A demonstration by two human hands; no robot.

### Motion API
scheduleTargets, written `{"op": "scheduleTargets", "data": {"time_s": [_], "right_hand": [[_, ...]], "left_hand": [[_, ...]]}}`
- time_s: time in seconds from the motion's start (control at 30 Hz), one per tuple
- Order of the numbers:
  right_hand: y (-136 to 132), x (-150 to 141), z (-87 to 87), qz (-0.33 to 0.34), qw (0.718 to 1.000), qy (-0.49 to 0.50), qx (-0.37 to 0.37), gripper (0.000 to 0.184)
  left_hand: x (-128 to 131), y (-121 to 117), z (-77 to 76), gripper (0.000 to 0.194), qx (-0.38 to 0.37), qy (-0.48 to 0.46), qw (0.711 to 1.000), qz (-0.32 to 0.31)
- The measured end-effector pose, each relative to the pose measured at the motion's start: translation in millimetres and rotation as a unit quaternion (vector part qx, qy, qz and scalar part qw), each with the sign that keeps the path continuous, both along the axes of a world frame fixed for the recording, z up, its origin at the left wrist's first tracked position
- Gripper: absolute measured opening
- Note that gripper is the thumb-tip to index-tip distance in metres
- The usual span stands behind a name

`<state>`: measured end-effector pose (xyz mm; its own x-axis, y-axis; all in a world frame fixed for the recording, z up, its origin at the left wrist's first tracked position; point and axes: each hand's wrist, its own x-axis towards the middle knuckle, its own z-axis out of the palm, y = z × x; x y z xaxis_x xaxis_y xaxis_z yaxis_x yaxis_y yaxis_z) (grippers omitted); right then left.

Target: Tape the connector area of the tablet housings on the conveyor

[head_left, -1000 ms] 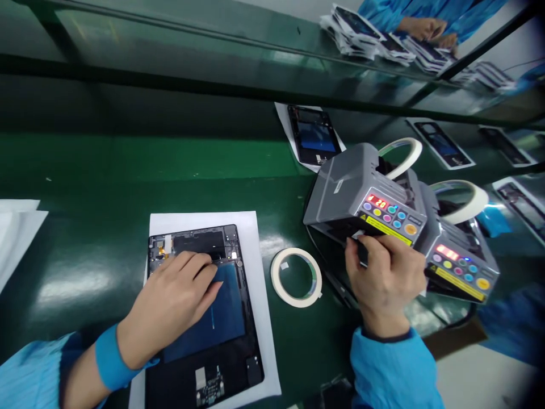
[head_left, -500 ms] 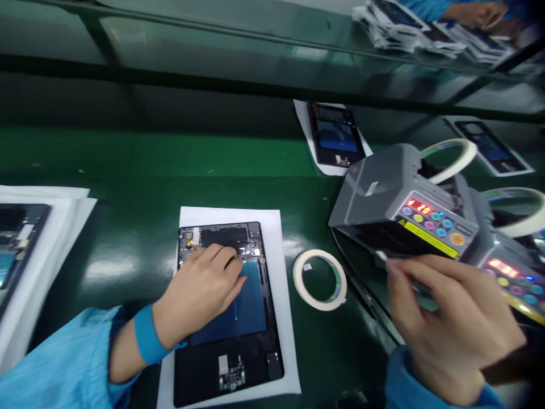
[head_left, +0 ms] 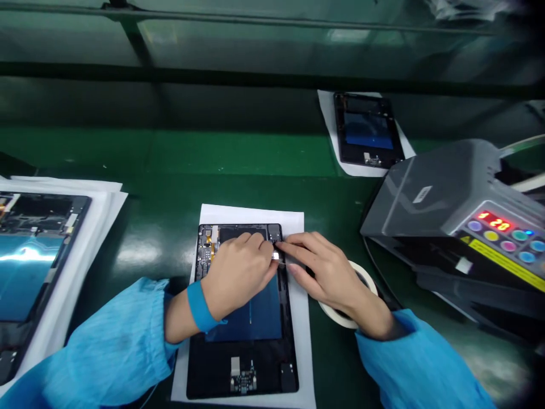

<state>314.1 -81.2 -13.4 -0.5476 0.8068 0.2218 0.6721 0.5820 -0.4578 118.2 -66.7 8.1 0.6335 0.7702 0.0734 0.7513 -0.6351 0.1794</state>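
Note:
An opened tablet (head_left: 213,363) lies on white paper, showing a blue battery (head_left: 266,315) and small circuit boards. My left hand (head_left: 240,272), with a blue wristband (head_left: 199,307), rests over its upper part. Its fingers are curled down near the tablet's upper right edge, and whatever they hold is hidden. From the right, my right hand (head_left: 327,272) reaches in. Its index fingertip touches the tablet near the upper right corner, with the thumb apart below it. A small white piece (head_left: 275,256) shows between the two hands.
A roll of tape (head_left: 340,319) lies partly under my right wrist. A grey tape dispenser (head_left: 443,187) with a lit red display stands at the right. Another opened tablet (head_left: 368,130) lies on paper behind, and one more (head_left: 32,272) lies on paper sheets at the left.
My right hand has moved left from beside the tape dispenser, where it pinched a small white strip, to the tablet's upper right. My left hand stays over the tablet. The view has shifted left.

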Motion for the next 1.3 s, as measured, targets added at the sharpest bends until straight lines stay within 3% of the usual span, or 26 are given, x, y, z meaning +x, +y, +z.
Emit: {"op": "scheduleTargets", "data": {"time_s": [0.73,0.97,1.3], "right_hand": [[2.5,2.3,1.0,-0.004,1.0,0.02,-0.022,0.033],[-0.8,-4.8,2.1,-0.01,0.997,-0.064,0.039,0.035],[-6.5,-4.4,0.6,0.023,0.992,-0.086,0.094,0.033]], "left_hand": [[1.8,-1.5,-8.8,0.021,-0.023,-0.08,0.996,-0.032],[1.2,-2.0,-7.7,0.019,-0.028,-0.066,0.996,-0.045],[-8.1,11.9,-3.6,0.014,-0.103,-0.088,0.991,0.002]]}}
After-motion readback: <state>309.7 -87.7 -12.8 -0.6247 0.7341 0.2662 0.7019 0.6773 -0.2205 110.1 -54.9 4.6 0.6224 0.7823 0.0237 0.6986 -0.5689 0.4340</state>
